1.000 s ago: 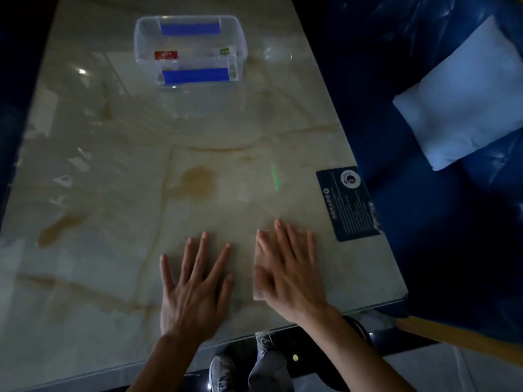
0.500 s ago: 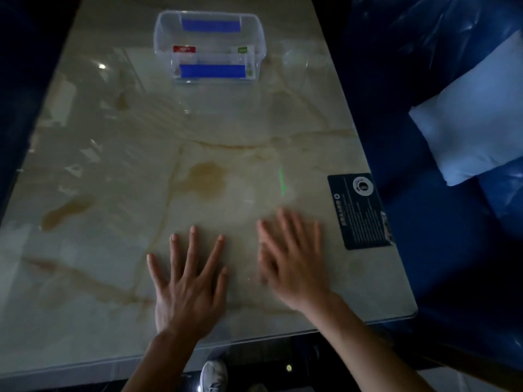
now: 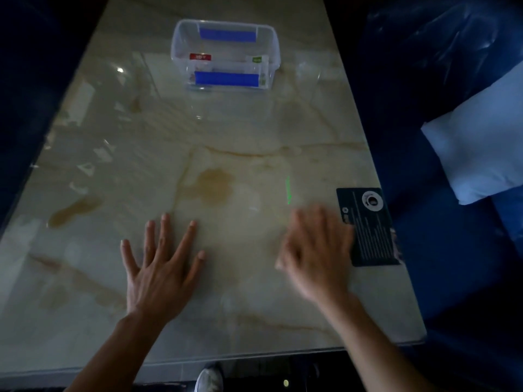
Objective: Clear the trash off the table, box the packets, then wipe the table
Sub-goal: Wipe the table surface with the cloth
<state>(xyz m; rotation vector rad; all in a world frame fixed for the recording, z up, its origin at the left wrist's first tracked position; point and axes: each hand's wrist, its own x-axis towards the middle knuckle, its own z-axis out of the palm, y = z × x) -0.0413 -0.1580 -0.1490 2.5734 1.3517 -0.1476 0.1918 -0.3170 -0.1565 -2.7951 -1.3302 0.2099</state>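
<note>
My left hand lies flat on the marble table near its front edge, fingers spread, holding nothing. My right hand is pressed flat on the table to the right of it and is blurred by motion, its fingers touching a dark card. The palm and the blur hide the pale wipe under it. At the far end stands a clear plastic box with blue tape strips. Inside it are packets, one with a red label and one with a green label.
A dark printed card lies flat by the table's right edge. Right of the table is a blue seat with a white pillow. A shoe shows under the front edge. Brown veins mark the marble.
My right hand has swept to the right, up to the dark card; the pale wipe seen under it a second ago is now hidden. My left hand stays flat in place.
</note>
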